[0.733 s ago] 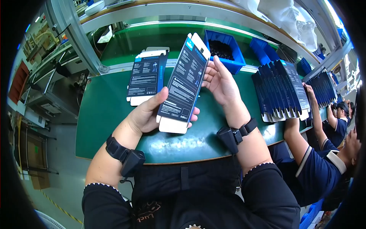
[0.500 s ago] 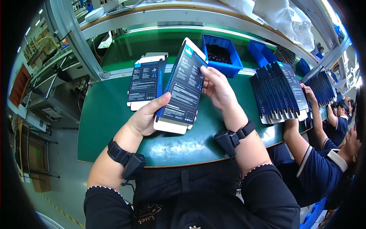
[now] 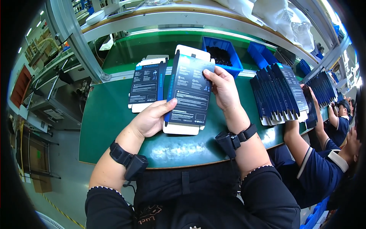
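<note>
Both of my hands hold a dark blue, flattened cardboard box (image 3: 187,91) with white end flaps above the green table. My left hand (image 3: 152,118) grips its lower left edge, thumb on the printed face and fingers behind. At the upper right edge, my right hand (image 3: 224,86) pinches the box with its thumb on the front. Left of it, partly covered by the held box and my left hand, a similar flat box (image 3: 145,84) lies on the table, apparently on top of at least one more.
Behind the held box stands a blue bin (image 3: 233,63) with small black pieces; another blue bin (image 3: 262,53) is to its right. A row of dark boxes (image 3: 280,91) stands at right, beside a co-worker's arm (image 3: 299,143). A shelf (image 3: 171,19) spans the back.
The held box has turned more upright and shifted slightly right and down. My right thumb now lies on its face. A co-worker's hand at right now holds a dark, flat item.
</note>
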{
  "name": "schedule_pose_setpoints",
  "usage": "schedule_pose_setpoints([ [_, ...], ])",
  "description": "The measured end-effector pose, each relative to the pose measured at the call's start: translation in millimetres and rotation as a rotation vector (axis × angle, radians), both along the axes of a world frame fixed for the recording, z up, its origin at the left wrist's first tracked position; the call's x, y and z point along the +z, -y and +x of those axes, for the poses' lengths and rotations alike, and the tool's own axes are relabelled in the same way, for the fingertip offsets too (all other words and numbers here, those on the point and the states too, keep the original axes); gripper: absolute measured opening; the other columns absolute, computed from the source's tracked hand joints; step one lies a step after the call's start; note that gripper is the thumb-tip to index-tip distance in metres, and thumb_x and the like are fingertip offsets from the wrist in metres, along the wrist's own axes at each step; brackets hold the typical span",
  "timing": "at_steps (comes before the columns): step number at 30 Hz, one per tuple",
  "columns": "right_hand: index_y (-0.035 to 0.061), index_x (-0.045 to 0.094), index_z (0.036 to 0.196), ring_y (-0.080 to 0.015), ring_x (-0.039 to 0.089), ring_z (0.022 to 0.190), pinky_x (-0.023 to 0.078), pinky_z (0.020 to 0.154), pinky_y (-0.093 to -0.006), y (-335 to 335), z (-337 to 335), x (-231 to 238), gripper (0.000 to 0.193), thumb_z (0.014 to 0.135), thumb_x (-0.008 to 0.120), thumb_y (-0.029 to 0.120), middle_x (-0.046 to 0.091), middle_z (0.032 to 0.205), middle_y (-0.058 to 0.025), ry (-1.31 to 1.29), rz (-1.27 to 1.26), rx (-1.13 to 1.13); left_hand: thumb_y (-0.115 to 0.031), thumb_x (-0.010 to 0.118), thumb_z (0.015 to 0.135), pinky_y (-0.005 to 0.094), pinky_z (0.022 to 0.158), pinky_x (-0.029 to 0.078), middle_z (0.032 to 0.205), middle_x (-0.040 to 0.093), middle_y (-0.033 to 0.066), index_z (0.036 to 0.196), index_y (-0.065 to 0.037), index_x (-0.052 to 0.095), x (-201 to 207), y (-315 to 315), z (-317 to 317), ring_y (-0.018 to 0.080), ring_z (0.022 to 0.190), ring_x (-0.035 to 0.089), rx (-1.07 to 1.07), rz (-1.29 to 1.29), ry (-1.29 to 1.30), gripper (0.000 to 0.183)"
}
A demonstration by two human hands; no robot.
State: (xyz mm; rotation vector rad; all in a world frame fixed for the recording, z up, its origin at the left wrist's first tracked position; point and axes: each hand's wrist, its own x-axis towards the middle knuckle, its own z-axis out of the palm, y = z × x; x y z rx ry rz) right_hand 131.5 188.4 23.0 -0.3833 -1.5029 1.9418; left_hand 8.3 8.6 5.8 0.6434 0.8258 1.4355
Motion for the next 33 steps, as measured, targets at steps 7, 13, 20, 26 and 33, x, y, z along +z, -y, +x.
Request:
schedule_pose_setpoints([
  [7, -0.0029, 0.057, 0.112, -0.0111, 0.058, 0.083, 0.043, 0.076, -0.0232, 11, -4, -2, 0.032, 0.085, 0.059, 0.013, 0.063, 0.092, -0.0053, 0.285, 0.17, 0.116, -0.025, 0.054, 0.091, 0.0262, 0.072, 0.049, 0.1, 0.059, 0.0114, 0.132, 0.002, 0.032, -1, 0, -3, 0.014, 0.086, 0.06, 0.483, 0.035, -0.425, 0.053],
  [13, 0.0006, 0.039, 0.128, -0.0128, 0.059, 0.078, 0.045, 0.07, -0.0249, 23, -9, -9, 0.048, 0.085, 0.059, 0.01, 0.063, 0.085, -0.0113, 0.189, 0.256, 0.067, -0.012, 0.055, 0.09, 0.0235, 0.064, 0.05, 0.092, 0.059, 0.0084, 0.135, -0.002, 0.03, -7, -3, -5, 0.0114, 0.082, 0.059, 0.65, 0.203, -0.63, 0.052],
  [20, 0.003, 0.046, 0.117, -0.0108, 0.058, 0.069, 0.043, 0.06, -0.0225, 22, -9, -4, 0.038, 0.083, 0.061, 0.01, 0.063, 0.076, -0.0095, 0.202, 0.239, 0.139, -0.011, 0.053, 0.091, 0.021, 0.056, 0.046, 0.084, 0.061, 0.0067, 0.122, -0.002, 0.042, -2, 0, -11, 0.008, 0.068, 0.058, 0.601, 0.088, -0.568, 0.035],
  [26, 0.0027, 0.051, 0.11, -0.0109, 0.059, 0.07, 0.043, 0.06, -0.0223, 24, -7, -1, 0.034, 0.079, 0.065, 0.009, 0.063, 0.077, -0.0081, 0.241, 0.197, 0.14, -0.018, 0.053, 0.091, 0.0227, 0.057, 0.049, 0.088, 0.061, 0.0075, 0.113, -0.003, 0.046, -1, 1, -13, 0.0103, 0.072, 0.06, 0.575, 0.006, -0.459, 0.027],
  [33, 0.0017, 0.059, 0.098, -0.0123, 0.059, 0.081, 0.046, 0.071, -0.0229, 16, -5, -6, 0.027, 0.073, 0.071, 0.005, 0.061, 0.087, -0.0055, 0.183, 0.101, 0.149, -0.014, 0.057, 0.088, 0.0229, 0.051, 0.052, 0.097, 0.054, 0.0104, 0.108, 0.001, 0.048, -3, 0, -14, 0.0121, 0.072, 0.06, 0.6, -0.009, -0.521, 0.026],
])
